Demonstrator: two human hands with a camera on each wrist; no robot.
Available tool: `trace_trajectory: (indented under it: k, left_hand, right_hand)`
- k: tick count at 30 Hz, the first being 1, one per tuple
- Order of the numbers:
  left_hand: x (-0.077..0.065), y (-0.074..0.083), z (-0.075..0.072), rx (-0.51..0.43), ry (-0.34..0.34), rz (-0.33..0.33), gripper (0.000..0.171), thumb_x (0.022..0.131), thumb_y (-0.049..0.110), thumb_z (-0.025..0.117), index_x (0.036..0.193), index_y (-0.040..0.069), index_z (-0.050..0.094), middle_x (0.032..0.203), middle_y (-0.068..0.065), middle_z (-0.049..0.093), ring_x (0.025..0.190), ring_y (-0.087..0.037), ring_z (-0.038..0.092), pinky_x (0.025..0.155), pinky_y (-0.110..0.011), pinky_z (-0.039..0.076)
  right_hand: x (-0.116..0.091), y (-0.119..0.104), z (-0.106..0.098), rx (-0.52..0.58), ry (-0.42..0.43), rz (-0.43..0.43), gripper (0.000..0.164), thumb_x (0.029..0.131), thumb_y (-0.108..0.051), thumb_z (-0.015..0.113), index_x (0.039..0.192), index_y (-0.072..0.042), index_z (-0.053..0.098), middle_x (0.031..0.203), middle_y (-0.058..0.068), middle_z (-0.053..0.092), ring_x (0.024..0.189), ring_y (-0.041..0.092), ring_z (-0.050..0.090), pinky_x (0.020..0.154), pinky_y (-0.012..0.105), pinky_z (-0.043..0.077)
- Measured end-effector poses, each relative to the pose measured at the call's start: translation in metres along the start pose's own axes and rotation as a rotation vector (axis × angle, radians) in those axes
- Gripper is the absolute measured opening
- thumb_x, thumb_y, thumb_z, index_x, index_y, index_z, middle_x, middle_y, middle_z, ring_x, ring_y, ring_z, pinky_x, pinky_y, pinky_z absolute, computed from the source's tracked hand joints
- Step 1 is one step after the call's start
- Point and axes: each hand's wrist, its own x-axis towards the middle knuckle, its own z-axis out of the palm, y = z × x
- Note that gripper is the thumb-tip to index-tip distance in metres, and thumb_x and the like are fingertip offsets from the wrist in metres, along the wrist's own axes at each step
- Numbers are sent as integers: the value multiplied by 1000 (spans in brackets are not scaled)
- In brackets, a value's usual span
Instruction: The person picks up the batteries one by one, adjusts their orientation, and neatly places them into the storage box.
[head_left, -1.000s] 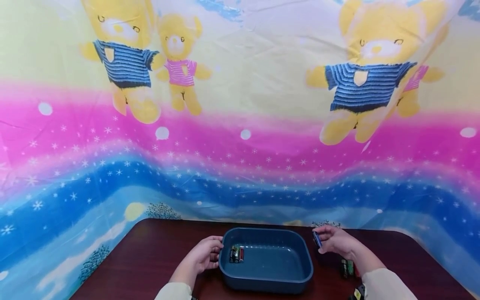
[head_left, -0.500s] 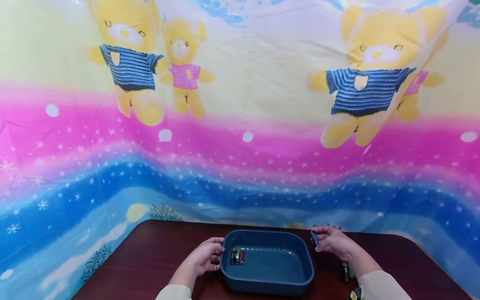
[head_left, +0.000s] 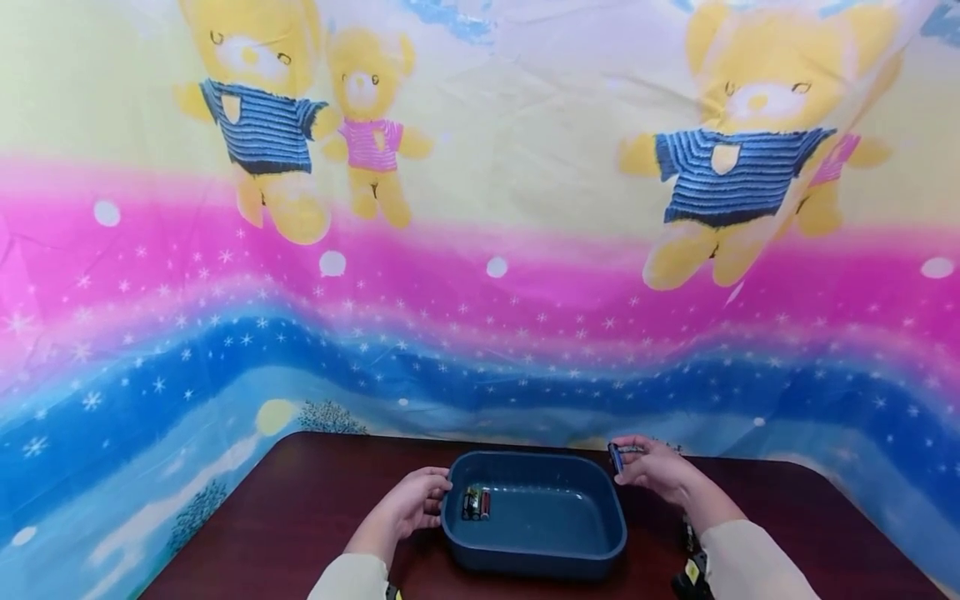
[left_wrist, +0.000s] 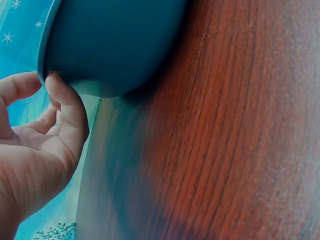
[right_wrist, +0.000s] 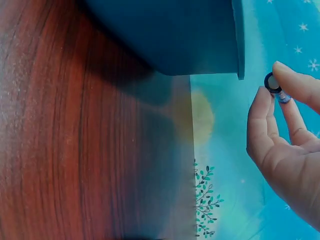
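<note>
A blue-grey plastic basin (head_left: 534, 565) stands on the dark wooden table (head_left: 322, 483). Several small batteries (head_left: 476, 504) lie side by side at the left of its floor. My left hand (head_left: 415, 504) pinches the basin's left rim; in the left wrist view its thumb and index finger meet across the rim (left_wrist: 47, 45). Beyond the basin's right back corner, my right hand (head_left: 654, 471) holds up a blue battery (head_left: 616, 458) between thumb and fingers. The right wrist view shows that battery's round end (right_wrist: 273, 82), dark-ringed, facing the camera.
On the table right of the basin, more batteries (head_left: 688, 533) are partly hidden by the right forearm. A black wrist device with a yellow label (head_left: 692, 573) is at the right sleeve. A printed bear cloth (head_left: 495, 333) hangs directly behind the table's back edge.
My right hand has moved left and a little up with the battery, closer to the basin's rim. The left hand keeps its hold on the basin. The view has shifted slightly.
</note>
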Motion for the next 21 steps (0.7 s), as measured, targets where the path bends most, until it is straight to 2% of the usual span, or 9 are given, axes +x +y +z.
trace_trajectory:
  k: [7,15,21]
  left_hand:
    - [1,-2,1,-6,21,19,38,91,10,51,127,-1,46,95,-14,56,70,-17,53,59,-27,50]
    - [2,0,0,-21,13,-8,38,91,10,52,127,1,46,91,-11,57,68,-15,53,57,-26,49]
    - [2,0,-3,-30,-20,-29,41,90,13,55,128,1,47,93,-9,59,70,-13,56,59,-25,49]
  right_hand:
    - [1,-1,-1,-12,-30,6,70,73,8,69,132,10,32,119,29,44,101,30,53,86,43,46]
    - [1,-5,-1,-6,-50,-1,67,74,8,70,131,10,35,116,25,48,99,28,54,85,42,47]
    - [4,-11,4,-16,-32,6,69,73,8,69,132,10,33,117,26,46,104,35,49,89,47,44]
